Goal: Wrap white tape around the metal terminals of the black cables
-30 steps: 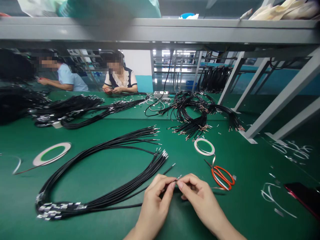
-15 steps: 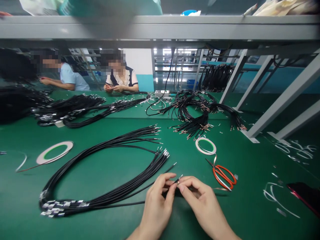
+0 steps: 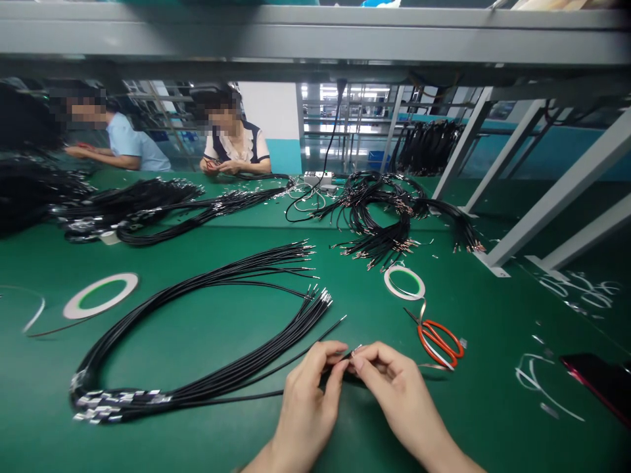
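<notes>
My left hand [image 3: 308, 401] and my right hand [image 3: 394, 391] meet at the front of the green table [image 3: 197, 341], both pinching the end of one thin black wire [image 3: 266, 395]. Its metal tip pokes out between the fingertips of both hands. The wire trails left along the table toward a large looped bundle of black wires [image 3: 197, 328], which lies just left of my hands. Taped ends of that bundle [image 3: 108, 404] sit at the lower left.
Orange-handled scissors [image 3: 438, 341] and a small tape roll [image 3: 404, 282] lie right of my hands. A bigger tape roll [image 3: 101, 295] sits at left. More black wire bundles [image 3: 379, 223] lie further back. Two people work across the table. A dark phone [image 3: 599, 384] is at right.
My hands stay together on the wire tip with only slight finger movement. The view has tilted a little.
</notes>
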Motion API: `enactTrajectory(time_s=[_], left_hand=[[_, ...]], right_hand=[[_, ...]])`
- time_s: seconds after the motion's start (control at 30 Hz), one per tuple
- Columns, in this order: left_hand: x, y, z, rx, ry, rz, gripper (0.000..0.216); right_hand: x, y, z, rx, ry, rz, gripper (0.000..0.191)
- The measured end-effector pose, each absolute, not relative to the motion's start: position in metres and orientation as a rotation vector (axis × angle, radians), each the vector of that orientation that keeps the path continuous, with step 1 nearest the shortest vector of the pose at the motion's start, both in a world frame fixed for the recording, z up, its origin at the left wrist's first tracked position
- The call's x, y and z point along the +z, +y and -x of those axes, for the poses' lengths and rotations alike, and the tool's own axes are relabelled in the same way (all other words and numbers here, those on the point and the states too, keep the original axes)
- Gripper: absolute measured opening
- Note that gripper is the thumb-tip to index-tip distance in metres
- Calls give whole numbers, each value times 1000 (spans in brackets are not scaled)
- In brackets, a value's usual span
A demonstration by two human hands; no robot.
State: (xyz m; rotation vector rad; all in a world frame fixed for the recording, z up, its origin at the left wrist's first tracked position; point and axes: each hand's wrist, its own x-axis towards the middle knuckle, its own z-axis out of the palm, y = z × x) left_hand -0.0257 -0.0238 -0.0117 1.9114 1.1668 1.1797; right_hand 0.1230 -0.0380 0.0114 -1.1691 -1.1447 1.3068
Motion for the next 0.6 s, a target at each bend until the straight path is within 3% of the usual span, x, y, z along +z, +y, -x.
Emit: enactTrajectory(time_s=[0.6], left_hand=[[-4,-23,26,1176,1108,-1991,21]], right_hand=[[13,-40,-123,1281,-1172,1155,19]])
